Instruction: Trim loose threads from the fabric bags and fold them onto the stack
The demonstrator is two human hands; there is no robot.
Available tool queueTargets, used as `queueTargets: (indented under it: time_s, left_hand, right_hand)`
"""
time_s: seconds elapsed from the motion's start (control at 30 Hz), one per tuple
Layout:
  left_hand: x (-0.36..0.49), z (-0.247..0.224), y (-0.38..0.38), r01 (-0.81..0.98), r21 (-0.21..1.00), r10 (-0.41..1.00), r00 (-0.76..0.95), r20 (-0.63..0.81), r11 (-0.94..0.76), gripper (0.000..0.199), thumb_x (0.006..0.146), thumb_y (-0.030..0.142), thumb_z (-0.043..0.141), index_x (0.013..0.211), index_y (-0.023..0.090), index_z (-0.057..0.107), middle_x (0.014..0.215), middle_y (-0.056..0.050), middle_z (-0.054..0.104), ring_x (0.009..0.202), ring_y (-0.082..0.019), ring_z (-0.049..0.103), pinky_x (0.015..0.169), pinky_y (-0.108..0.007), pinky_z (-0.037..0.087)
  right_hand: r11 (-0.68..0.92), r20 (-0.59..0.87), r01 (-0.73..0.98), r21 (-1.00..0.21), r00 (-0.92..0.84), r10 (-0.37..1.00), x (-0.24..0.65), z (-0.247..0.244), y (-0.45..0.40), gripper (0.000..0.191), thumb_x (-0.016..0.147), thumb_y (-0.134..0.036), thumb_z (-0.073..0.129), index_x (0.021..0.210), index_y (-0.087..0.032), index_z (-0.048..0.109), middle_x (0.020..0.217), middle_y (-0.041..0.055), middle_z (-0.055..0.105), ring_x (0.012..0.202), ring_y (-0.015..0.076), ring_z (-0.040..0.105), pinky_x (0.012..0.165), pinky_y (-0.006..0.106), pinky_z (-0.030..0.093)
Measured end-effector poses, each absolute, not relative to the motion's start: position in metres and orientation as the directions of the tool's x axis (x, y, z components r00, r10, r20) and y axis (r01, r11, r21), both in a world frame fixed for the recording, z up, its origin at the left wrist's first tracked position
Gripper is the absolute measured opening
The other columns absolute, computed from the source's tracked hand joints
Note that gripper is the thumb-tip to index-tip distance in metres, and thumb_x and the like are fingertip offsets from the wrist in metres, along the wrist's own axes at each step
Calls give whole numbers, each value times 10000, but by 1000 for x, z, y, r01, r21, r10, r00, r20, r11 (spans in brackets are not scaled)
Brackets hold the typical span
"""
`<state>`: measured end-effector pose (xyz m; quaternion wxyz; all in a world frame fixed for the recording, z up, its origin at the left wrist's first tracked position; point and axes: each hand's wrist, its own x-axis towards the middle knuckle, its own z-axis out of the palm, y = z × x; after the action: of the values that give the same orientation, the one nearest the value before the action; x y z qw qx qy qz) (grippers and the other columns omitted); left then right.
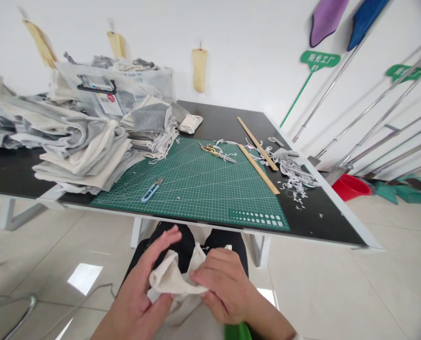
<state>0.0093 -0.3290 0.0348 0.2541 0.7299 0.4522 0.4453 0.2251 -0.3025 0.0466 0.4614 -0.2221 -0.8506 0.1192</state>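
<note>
A cream piece of cloth [173,276] is bunched between my two hands, above my lap and in front of the table's near edge. My right hand [224,283] is closed on its right side, with the thumb pressing along the edge. On the other side my left hand [148,283] grips the cloth between thumb and palm, its fingers stretched up beside a fold. More of the cloth hangs below the hands, partly hidden by them. On the table beyond lies a green cutting mat [203,189] with a blue utility knife [151,190] on it.
Stacks of grey and cream cloth [86,146] stand on the left, before a clear plastic bin [125,89]. Scissors [217,152], two wooden rulers [258,168] and a heap of fabric scraps [293,170] lie toward the right. A red bucket [352,186] stands on the floor.
</note>
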Motion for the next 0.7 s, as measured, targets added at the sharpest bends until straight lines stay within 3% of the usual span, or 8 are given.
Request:
queueTargets:
  time_s: [0.07,0.17,0.23,0.3,0.37,0.43,0.57,0.7]
  left_hand:
    - [5,36,-319,302,796,830,392,397,-524,452,795,177,631,1239,237,569,1201,-93,674,1191,-297,596,1122,-533,380]
    - [6,39,-311,62,826,760,435,483,-560,241,784,138,639,1005,236,636,818,-16,678,842,-203,658,991,-473,483]
    - [13,43,-315,24,846,823,246,512,-533,192,783,127,638,947,227,654,777,-13,652,775,-183,631,787,-353,535]
    - [23,48,-324,67,901,898,-72,433,-429,119,774,159,661,880,211,666,814,-20,660,755,-174,622,637,-270,493]
    - [32,51,-333,64,962,892,-363,271,-266,84,749,206,693,828,203,666,830,-7,666,716,-152,603,587,-240,454]
    - [39,54,-336,21,988,839,-525,141,-153,109,723,227,715,818,208,666,809,10,658,696,-135,574,585,-228,440]
    - [45,63,-328,-162,960,840,-531,109,-227,165,663,202,733,761,235,604,756,26,588,718,-158,578,613,-264,472]
    - [46,75,-322,-274,909,840,-526,133,-315,227,670,133,698,721,239,503,831,24,590,775,-200,632,665,-342,534]
  right_hand:
    - [876,731,255,-410,-482,482,226,48,-303,280,1021,-321,310,1058,-170,543,767,48,685,594,164,539,575,312,399]
    - [854,720,293,-430,-459,520,229,51,-303,249,1016,-294,328,1016,-176,547,732,39,666,598,161,549,589,307,416]
    - [827,713,343,-445,-423,559,233,51,-303,212,1000,-268,362,1006,-180,554,722,35,655,602,159,557,589,299,422]
    - [800,703,390,-456,-393,593,236,50,-303,176,982,-245,399,1019,-186,560,717,30,648,598,160,558,570,292,416]
    - [779,701,424,-462,-362,614,240,48,-303,158,964,-218,430,1045,-191,562,725,29,650,605,163,565,561,288,417]
    - [762,703,457,-458,-337,626,242,46,-302,174,945,-184,455,1083,-190,561,757,37,661,642,171,585,581,288,437]
    - [728,669,505,-465,-338,662,246,45,-299,264,911,-111,472,1154,-175,551,879,71,662,766,187,608,675,305,488]
    - [673,582,463,-576,-345,736,251,45,-295,345,891,-49,446,1193,-179,550,1007,103,611,927,205,591,764,328,511]
